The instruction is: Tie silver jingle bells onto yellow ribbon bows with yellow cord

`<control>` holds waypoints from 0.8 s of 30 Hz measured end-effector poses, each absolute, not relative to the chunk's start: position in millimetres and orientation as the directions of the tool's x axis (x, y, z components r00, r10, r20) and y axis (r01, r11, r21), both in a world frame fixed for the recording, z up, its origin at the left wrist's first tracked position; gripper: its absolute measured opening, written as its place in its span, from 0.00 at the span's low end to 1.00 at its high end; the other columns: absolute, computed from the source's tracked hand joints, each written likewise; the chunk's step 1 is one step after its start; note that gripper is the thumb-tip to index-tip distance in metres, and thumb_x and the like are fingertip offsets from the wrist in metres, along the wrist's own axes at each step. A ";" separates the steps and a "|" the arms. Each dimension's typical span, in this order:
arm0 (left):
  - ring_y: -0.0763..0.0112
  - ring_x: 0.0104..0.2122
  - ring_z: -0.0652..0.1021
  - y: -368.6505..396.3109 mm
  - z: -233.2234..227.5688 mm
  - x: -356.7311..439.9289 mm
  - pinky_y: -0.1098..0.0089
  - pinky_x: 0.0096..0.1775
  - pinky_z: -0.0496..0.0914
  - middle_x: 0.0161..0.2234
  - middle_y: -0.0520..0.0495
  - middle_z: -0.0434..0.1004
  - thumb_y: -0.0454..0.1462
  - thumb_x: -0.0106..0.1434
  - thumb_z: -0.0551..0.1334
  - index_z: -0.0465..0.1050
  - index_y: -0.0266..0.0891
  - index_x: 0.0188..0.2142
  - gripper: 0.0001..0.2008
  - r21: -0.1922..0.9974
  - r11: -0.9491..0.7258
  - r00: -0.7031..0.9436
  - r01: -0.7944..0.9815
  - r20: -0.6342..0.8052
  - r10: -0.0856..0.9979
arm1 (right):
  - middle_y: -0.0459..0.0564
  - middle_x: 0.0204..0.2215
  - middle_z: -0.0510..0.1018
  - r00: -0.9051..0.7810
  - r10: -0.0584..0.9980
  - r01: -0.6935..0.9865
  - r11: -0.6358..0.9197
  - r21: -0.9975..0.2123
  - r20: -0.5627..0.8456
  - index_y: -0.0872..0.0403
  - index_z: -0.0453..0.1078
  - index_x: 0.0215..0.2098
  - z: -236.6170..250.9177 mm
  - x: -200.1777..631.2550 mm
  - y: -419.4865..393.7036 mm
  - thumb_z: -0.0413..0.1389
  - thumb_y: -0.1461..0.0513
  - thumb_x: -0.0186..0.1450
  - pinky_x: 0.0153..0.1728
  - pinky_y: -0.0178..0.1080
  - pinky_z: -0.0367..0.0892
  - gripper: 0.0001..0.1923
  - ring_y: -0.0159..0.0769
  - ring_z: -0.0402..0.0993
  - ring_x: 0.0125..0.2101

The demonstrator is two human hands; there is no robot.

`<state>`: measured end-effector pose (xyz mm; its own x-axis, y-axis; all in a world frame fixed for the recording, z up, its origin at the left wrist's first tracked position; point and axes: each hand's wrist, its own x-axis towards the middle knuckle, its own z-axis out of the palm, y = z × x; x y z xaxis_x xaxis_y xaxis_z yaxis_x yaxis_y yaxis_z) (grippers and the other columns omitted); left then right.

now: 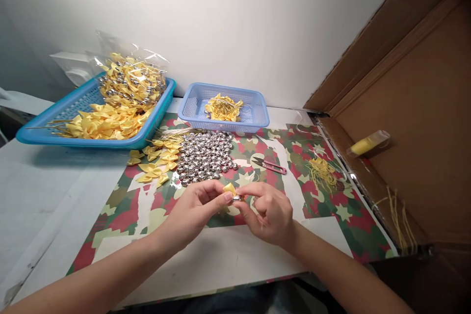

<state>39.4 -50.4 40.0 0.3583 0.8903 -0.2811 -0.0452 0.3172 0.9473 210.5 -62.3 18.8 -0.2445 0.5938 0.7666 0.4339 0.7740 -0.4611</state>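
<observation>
Camouflage paper covers the counter [44,191]. I see my left hand [195,208] and right hand [270,213] pinching one yellow bow [229,188]; fingers hide its small metal piece. Silver bells [206,157], snips [270,165] and blue baskets [257,120] lie beyond.

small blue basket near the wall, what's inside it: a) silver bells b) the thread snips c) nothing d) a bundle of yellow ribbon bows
d: the small blue basket holds a bundle of yellow bows, while the silver bells lie heaped on the patterned mat and the snips lie beside them on the mat.
</observation>
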 end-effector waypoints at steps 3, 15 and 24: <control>0.78 0.18 0.65 -54.3 39.8 41.9 0.78 0.20 0.58 0.18 0.55 0.68 0.43 0.54 0.68 0.72 0.38 0.23 0.12 0.960 0.277 0.297 -0.047 -0.252 0.921 | 0.48 0.30 0.81 -0.187 0.639 0.439 0.734 -0.519 0.746 0.47 0.51 0.28 15.6 207.0 -63.4 0.55 0.68 0.62 0.23 0.40 0.73 0.16 0.38 0.79 0.27; 0.79 0.17 0.65 -54.3 33.2 40.6 0.78 0.19 0.58 0.18 0.55 0.70 0.43 0.56 0.66 0.70 0.38 0.25 0.12 0.958 0.288 0.257 -0.005 -0.277 0.926 | 0.52 0.35 0.82 -0.441 0.420 0.546 0.827 -0.134 0.793 0.49 0.59 0.30 4.7 211.3 -56.4 0.57 0.67 0.63 0.26 0.36 0.75 0.11 0.37 0.80 0.32; 0.77 0.20 0.67 -55.7 20.3 40.3 0.77 0.22 0.60 0.19 0.55 0.69 0.43 0.57 0.63 0.65 0.38 0.24 0.13 0.978 0.205 0.252 0.031 -0.207 0.946 | 0.51 0.33 0.80 -0.314 0.643 0.392 0.758 -0.522 0.698 0.49 0.53 0.28 -3.9 206.6 -57.5 0.54 0.68 0.64 0.28 0.34 0.74 0.14 0.33 0.78 0.31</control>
<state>40.3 -55.7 20.3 0.2517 0.9455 -0.2066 0.0315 0.2053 0.9782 206.6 -57.5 -3.9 -0.3139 0.6433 0.6983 0.3923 0.7576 -0.5216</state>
